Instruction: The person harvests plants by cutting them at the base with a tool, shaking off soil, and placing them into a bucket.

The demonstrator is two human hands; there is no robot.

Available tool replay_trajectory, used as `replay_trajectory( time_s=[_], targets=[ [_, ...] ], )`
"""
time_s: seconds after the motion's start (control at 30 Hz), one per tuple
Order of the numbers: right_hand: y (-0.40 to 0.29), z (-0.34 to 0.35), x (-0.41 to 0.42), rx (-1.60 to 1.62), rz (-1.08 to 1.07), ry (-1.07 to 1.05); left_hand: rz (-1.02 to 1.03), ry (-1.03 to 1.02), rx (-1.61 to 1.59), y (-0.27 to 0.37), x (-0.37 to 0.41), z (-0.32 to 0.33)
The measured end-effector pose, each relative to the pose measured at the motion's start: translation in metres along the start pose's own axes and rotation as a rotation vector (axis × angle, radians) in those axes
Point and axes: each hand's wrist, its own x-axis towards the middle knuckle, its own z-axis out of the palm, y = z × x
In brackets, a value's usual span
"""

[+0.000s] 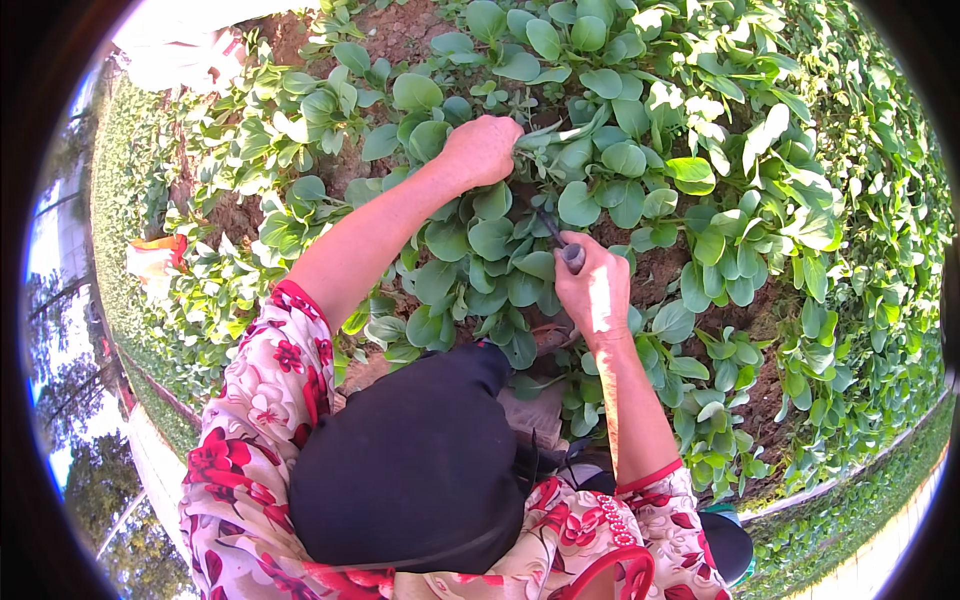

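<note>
Broad-leaved green plants (491, 236) grow in brown soil around both hands. My left hand (486, 150) is closed around a bunch of thin-leaved weeds (551, 150) that sticks out to the right of the fist. Lower and to the right, my right hand (596, 281) grips the handle of a hand tool (573, 257). The tool's dark metal shaft runs up and left among the leaves, where its far end is hidden.
My knee in dark cloth (409, 457) rises close below the plants. An orange and white item (157, 259) lies among plants at the left. More leafy plants (817, 225) fill the right side, with bare soil (660, 281) between some of them.
</note>
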Motion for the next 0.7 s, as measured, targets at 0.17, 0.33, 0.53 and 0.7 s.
replay_trajectory(
  time_s=[0.17,0.33,0.53,0.7],
  targets=[
    [-0.008,-0.018,-0.006,0.051,0.045,0.057,-0.153,0.132,-0.670,-0.039,0.012,-0.021],
    [-0.010,-0.013,0.013,0.060,0.062,0.141,-0.147,0.265,-0.848,-0.019,0.011,-0.048],
    [-0.021,-0.005,0.042,-0.050,0.049,0.086,0.191,0.066,-0.047,-0.005,0.026,-0.013],
    [-0.031,-0.015,0.047,-0.047,0.058,-0.006,-0.100,0.029,0.152,0.000,0.037,-0.008]
  ],
)
